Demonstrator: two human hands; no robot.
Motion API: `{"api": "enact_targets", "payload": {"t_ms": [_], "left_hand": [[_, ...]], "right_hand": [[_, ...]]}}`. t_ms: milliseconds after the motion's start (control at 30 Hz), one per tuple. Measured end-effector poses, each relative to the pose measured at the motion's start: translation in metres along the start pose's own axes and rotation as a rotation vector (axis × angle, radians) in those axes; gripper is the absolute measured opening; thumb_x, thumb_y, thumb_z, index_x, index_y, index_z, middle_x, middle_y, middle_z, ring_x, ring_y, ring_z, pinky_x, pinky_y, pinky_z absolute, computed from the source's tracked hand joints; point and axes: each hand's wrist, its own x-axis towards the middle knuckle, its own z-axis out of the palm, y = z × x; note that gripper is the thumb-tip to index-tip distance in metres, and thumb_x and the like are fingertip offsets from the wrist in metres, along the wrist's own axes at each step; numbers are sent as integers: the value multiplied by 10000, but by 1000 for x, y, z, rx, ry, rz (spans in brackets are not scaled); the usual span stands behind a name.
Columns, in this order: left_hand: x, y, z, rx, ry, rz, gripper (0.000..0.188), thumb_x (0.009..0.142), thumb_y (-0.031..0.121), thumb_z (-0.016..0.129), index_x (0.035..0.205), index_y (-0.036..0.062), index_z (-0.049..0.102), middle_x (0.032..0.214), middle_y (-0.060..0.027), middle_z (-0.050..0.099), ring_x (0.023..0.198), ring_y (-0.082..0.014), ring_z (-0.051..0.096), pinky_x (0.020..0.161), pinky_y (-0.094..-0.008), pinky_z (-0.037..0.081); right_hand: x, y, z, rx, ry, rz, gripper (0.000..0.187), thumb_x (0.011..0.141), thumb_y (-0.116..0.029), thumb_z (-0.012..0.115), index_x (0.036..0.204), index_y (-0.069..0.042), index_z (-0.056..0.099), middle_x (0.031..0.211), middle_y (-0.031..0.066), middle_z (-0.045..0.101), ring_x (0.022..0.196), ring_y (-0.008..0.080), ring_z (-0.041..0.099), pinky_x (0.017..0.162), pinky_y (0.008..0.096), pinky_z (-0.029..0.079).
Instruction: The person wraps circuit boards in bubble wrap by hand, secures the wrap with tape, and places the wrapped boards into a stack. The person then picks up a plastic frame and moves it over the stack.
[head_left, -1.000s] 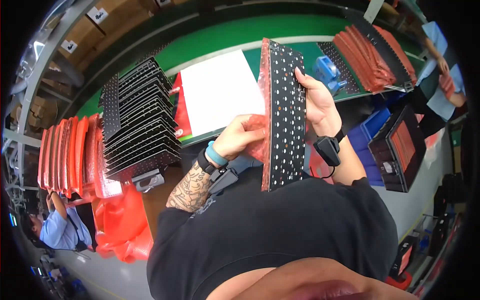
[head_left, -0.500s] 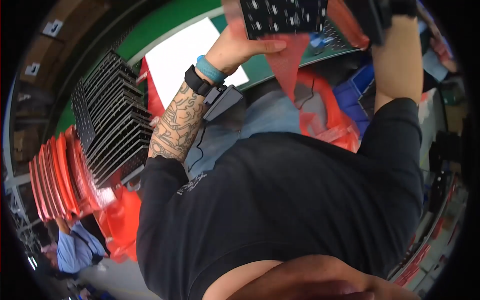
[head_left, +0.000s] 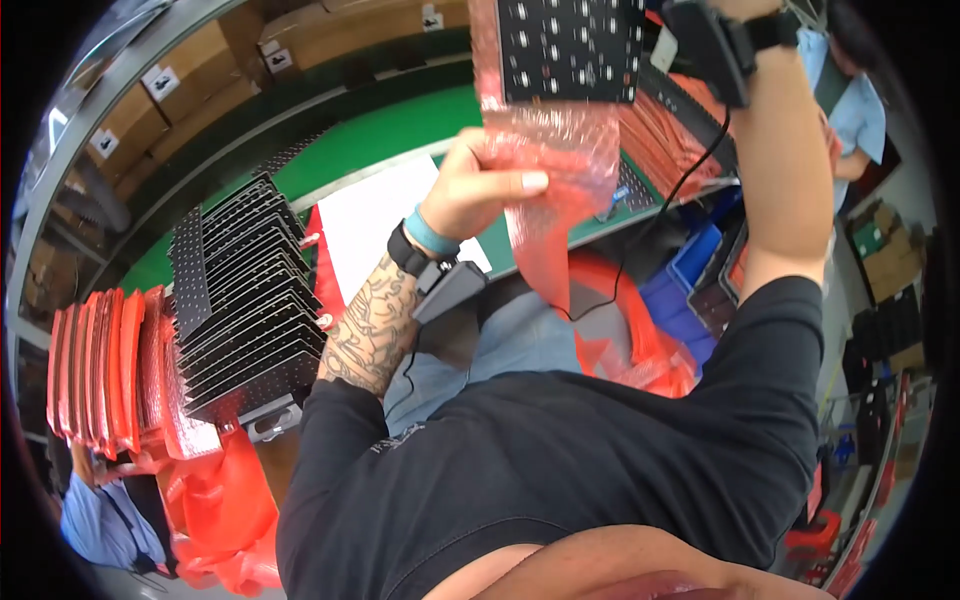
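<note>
My left hand (head_left: 478, 188) is closed on a translucent red bubble-wrap bag (head_left: 565, 150), its thumb lying across the front. Above the thumb, a black circuit-board panel (head_left: 570, 55) dotted with small white parts overlaps the bag; its top runs out of the picture. The bag's lower end hangs in a point below my left hand. My right hand (head_left: 745, 8) is at the upper edge, right of the panel; its fingers are out of sight. Both wrists carry black devices.
Left, a rack of upright black panels (head_left: 245, 300) stands beside a row of filled red bags (head_left: 100, 370). A white sheet (head_left: 375, 215) lies on the green bench (head_left: 390, 110). More red bags (head_left: 670, 140) and blue bins (head_left: 685, 275) are at right. Co-workers are at both sides.
The view has shifted, bringing more of the panel and bag into the picture. The panel is less blurred now. My left hand keeps its hold on the bag.
</note>
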Motion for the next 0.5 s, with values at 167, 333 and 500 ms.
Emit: {"api": "enact_targets", "payload": {"t_ms": [167, 333, 500], "left_hand": [[-30, -6, -5, -399, 67, -125, 443, 951, 193, 647, 1316, -31, 537, 1287, -188, 625, 1155, -273, 635, 1024, -431, 490], [-50, 1, -41, -254, 231, -120, 563, 1011, 317, 571, 1437, -19, 417, 1378, -172, 564, 1227, -286, 594, 1071, -455, 458], [-48, 20, -59, -569, 293, -137, 529, 1064, 374, 457, 1418, -19, 449, 1336, -151, 595, 1223, -272, 597, 1059, -447, 472]], "right_hand": [[-1, 50, -5, 662, -163, 404, 136, 974, -83, 598, 1038, 23, 653, 874, 96, 705, 722, 212, 686, 681, 377, 593], [14, 115, 8, 895, -268, 478, 121, 966, -64, 597, 1038, 16, 652, 872, 97, 698, 727, 220, 686, 676, 379, 591], [20, 163, 6, 495, -18, 390, 131, 951, -66, 602, 1039, 17, 652, 876, 108, 703, 721, 226, 688, 676, 382, 588]]}}
